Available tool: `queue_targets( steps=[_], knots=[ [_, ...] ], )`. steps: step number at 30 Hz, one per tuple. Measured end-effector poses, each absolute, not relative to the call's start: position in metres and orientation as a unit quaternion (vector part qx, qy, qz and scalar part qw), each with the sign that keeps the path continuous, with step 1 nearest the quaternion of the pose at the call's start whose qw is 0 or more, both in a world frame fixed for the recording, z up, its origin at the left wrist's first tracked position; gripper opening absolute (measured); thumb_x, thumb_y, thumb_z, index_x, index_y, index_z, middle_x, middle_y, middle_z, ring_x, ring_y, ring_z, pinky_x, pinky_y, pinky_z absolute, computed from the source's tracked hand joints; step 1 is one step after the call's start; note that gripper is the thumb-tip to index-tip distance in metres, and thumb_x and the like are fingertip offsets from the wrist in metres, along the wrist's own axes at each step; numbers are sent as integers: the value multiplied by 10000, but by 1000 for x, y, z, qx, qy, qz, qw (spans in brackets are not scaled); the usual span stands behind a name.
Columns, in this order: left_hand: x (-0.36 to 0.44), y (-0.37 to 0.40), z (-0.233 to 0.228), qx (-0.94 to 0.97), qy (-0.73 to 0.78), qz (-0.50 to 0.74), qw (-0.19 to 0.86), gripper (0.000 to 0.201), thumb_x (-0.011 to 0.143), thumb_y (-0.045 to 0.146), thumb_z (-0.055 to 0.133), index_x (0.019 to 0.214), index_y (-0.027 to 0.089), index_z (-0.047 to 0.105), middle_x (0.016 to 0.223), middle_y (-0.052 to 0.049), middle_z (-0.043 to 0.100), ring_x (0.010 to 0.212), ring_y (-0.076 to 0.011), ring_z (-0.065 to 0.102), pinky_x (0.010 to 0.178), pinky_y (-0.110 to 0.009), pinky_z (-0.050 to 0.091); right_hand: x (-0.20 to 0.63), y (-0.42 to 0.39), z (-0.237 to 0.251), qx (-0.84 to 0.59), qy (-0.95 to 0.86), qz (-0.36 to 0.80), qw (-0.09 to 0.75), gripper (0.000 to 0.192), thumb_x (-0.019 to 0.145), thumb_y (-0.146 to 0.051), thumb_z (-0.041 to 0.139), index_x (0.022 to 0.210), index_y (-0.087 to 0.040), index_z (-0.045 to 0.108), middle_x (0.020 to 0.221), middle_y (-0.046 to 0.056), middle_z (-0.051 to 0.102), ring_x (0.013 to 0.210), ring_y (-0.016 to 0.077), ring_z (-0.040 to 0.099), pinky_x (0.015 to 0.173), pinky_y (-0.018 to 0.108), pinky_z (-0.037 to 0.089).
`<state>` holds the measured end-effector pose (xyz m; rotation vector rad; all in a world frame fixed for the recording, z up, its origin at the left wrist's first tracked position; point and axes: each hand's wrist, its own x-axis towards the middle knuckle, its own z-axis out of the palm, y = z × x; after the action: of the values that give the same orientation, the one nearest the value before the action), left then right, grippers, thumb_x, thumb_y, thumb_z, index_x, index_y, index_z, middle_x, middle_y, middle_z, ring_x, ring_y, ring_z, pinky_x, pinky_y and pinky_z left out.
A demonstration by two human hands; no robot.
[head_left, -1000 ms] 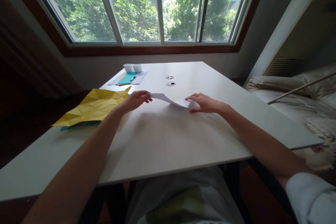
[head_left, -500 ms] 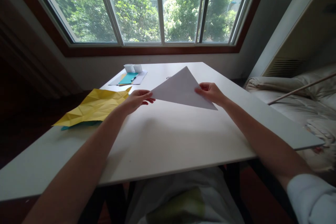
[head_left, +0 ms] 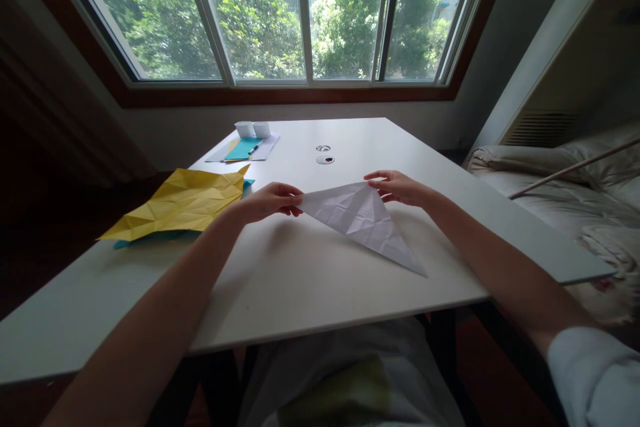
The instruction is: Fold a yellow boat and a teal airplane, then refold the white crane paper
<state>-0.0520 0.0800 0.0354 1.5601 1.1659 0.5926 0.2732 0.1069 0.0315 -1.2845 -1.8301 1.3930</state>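
Note:
A sheet of white paper point(head_left: 350, 217), folded into a triangle and creased, hangs at a slant over the middle of the table. Its left corner is pinched between the thumb and fingers of my left hand point(head_left: 274, 203). At its upper corner, my right hand point(head_left: 397, 188) has the edge between thumb and fingertips. The lower right corner points toward me, held by neither hand. To the left of my left hand lies a large creased yellow paper point(head_left: 183, 203), with teal paper point(head_left: 155, 238) showing beneath it.
On the white table's point(head_left: 300, 307) far left stand small white containers point(head_left: 253, 129), beside a teal sheet point(head_left: 242, 149) and a pen point(head_left: 255, 147). Two flat round items point(head_left: 325, 159) lie beyond the paper. A padded sofa point(head_left: 525, 173) is at the right, a window point(head_left: 300, 20) ahead.
The white paper has tipped over and down toward me, now showing a creased face. My right hand has moved from its right side to the upper corner. The round items have come into sight.

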Motion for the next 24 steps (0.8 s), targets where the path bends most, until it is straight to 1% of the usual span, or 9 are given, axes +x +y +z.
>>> queue_targets(
  steps=[2,4,7,10,15,19,24],
  knots=[
    [-49,79,35,648,491,255,524,362,627,396,737,847,115,678,709,-63,661,668,-151,606,684,-307,491,271,110,26,-460,-674,507,277,501,760,-373,637,1208,-188,513,1055,98,645,853,167,629,726,287,527],
    [-48,79,35,640,501,277,513,369,603,372,756,859,118,680,721,-54,660,674,-149,607,671,-297,491,272,112,22,-441,-684,506,285,474,744,-344,656,1178,-183,552,992,82,663,835,162,625,730,296,529],
    [-47,81,34,638,513,305,486,422,582,351,767,933,137,677,692,-34,657,655,-141,601,657,-289,492,273,113,21,-427,-695,498,294,449,723,-339,671,1132,-171,601,912,63,677,788,147,618,716,291,525],
    [-48,83,33,656,510,308,464,454,592,359,757,982,144,673,670,-33,658,635,-139,592,641,-290,491,275,114,20,-424,-700,490,301,444,705,-329,686,1112,-162,624,843,51,681,741,131,609,679,269,517],
    [-50,86,30,661,517,305,450,475,585,358,757,998,136,677,679,-37,668,631,-131,585,644,-282,490,276,118,17,-416,-692,500,313,445,676,-337,711,1077,-154,652,847,55,685,723,125,604,659,258,512],
    [-52,88,29,664,515,309,445,487,580,353,762,1010,141,682,688,-36,674,640,-129,583,660,-283,489,276,120,15,-418,-687,503,317,449,641,-323,739,1051,-154,668,791,49,688,682,119,602,630,248,508],
    [-52,88,29,662,520,319,435,508,568,361,768,1016,136,683,678,-36,673,628,-127,576,646,-280,486,275,118,16,-419,-683,506,320,435,643,-307,740,1046,-159,671,795,46,692,680,117,603,619,240,505]
  ],
)
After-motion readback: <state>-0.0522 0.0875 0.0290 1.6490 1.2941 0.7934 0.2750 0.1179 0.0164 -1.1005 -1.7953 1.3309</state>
